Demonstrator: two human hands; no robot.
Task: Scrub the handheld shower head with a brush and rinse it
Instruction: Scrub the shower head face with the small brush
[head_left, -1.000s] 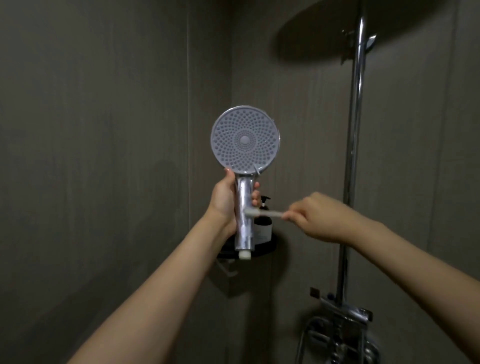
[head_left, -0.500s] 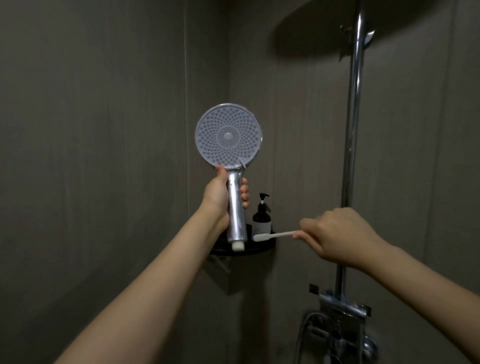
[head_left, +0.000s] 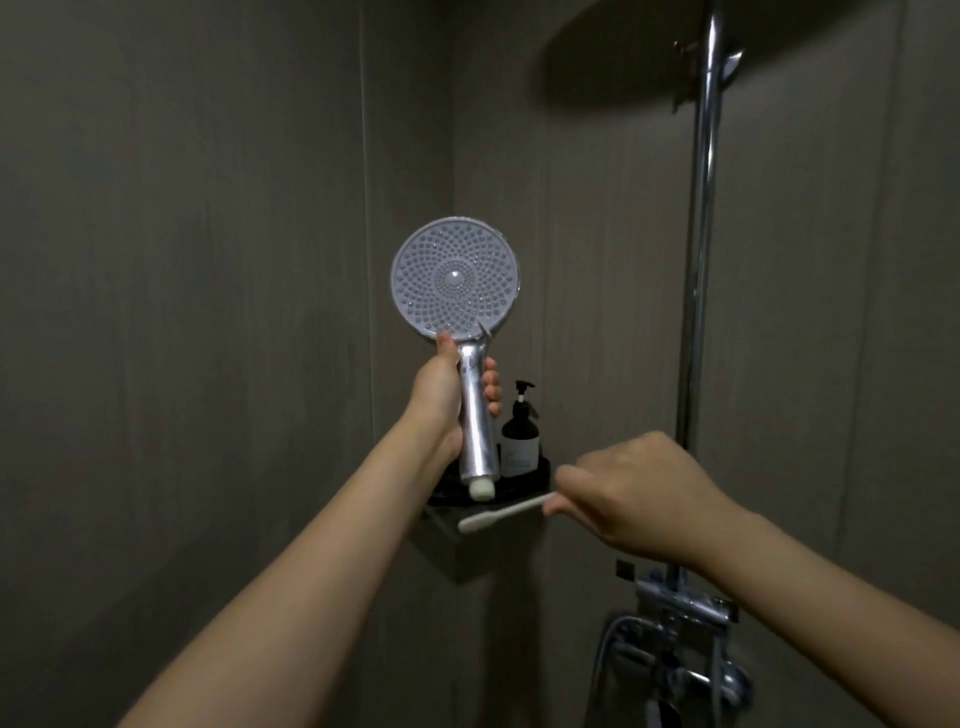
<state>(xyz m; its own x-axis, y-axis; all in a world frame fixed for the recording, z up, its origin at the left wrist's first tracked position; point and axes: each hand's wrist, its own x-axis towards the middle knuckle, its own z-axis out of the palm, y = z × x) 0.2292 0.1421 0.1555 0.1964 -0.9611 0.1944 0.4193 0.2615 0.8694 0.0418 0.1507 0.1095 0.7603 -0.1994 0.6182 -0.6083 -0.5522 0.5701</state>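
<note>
Shower head (head_left: 455, 280) upright, nozzle face perhaps beaded wet.

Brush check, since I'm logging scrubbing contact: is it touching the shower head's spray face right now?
No, the brush in the right hand is low, apart from the shower head.

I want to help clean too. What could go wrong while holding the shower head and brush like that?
The left hand grips the shower head by its shiny handle, so it might slip. The right hand pinches only the brush end, so it could drop. The bottle close behind might get knocked.
</note>
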